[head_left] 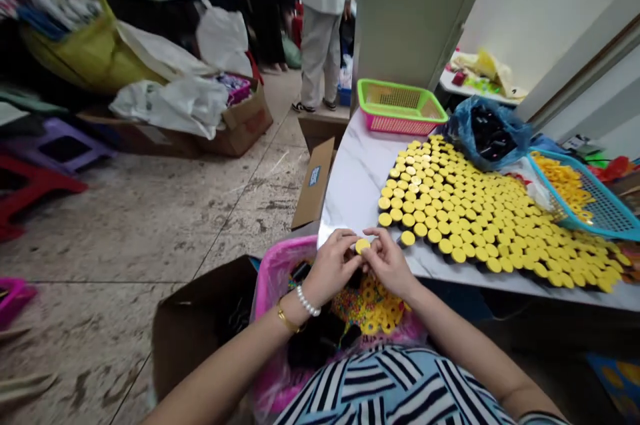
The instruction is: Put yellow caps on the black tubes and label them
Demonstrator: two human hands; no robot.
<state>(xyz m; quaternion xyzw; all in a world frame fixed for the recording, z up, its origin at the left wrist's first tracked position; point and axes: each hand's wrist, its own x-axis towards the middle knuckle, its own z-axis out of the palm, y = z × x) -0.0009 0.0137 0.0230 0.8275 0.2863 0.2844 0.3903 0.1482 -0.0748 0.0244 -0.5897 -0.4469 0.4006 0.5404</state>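
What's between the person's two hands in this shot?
A yellow disc, pinched in the fingers of the left hand and right hand, shows in the head view.

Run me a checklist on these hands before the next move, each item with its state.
1. Yellow disc pinched between left hand and right hand: ok.
2. Disc's underside: cannot tell, fingers hide it.
3. Rows of yellow caps on the marble-patterned table: ok, closely packed.
4. Rows kept back from the table's front edge: not ok, the rightmost caps sit close to it.
5. Pink container of yellow parts by the hands: ok, within reach.
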